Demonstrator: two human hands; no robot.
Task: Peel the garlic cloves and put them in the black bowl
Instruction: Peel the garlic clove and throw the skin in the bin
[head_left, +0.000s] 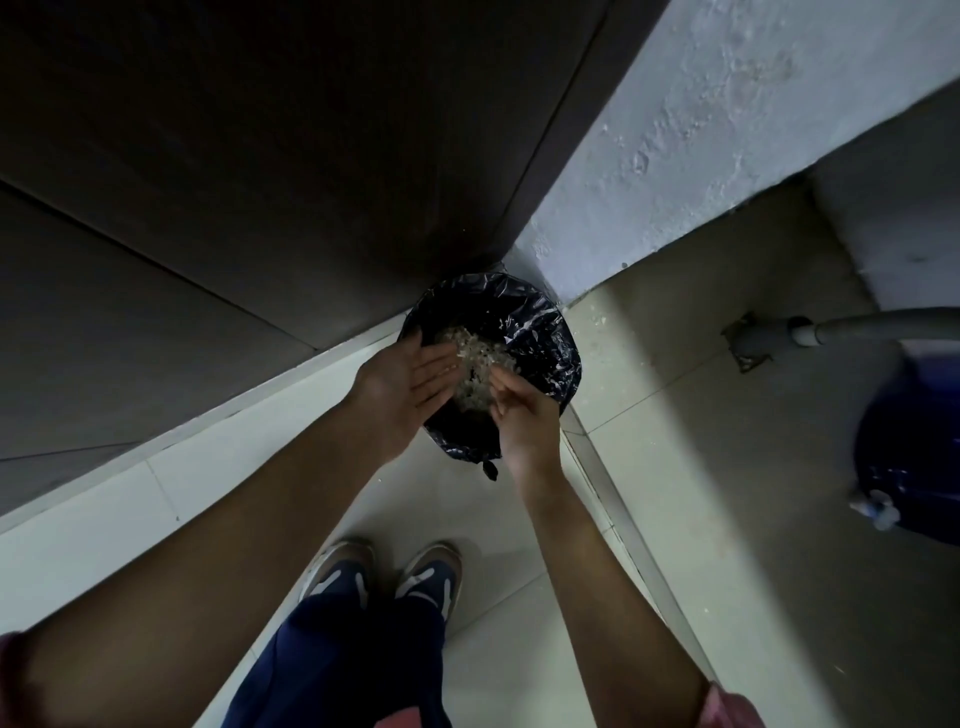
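I stand over a bin lined with a black plastic bag (540, 332) in the corner of the floor. A heap of pale garlic skins (480, 366) lies inside it. My left hand (410, 387) is held flat over the bin's left rim, palm turned toward the right, fingers straight. My right hand (522, 410) hovers over the bin's near right side with fingers loosely bent, nothing visibly held. No garlic cloves and no black bowl are in view.
A dark cabinet front (260, 156) rises at left and a pale rough wall (701, 130) at right. A grey pipe (841, 330) and a blue container (914, 462) sit on the tiled floor at right. My shoes (384, 571) are below.
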